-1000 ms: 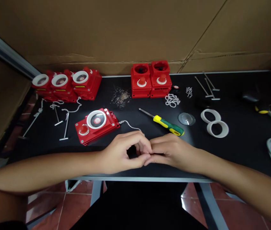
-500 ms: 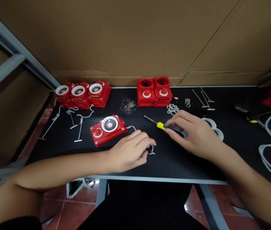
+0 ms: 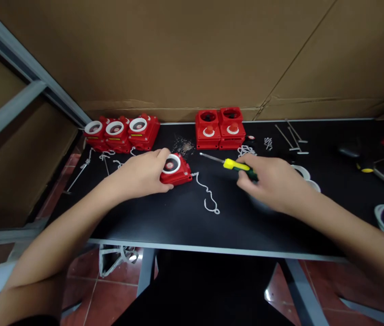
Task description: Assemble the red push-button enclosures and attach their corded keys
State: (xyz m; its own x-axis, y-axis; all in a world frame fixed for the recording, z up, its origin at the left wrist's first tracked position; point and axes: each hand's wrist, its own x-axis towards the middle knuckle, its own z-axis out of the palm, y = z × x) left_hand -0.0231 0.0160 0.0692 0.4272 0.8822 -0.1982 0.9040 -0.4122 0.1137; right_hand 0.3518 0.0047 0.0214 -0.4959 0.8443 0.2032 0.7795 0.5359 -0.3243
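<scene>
My left hand is closed around the left end of a red box with a white-ringed round window, hiding that end. A white cord trails from the box's right side onto the black table, ending in a small knotted loop. In my right hand is a screwdriver with a yellow and dark green handle. Its metal tip points left, raised toward the red box but apart from it.
Three red boxes with white rings and corded metal T-bars stand at back left. Two ringless red boxes are at back centre. Small screws, T-bars and white rings lie right. A cardboard wall rises behind.
My left hand has let go of the cord and moved left to take hold of the red box. My right hand has lifted the screwdriver off the table.
</scene>
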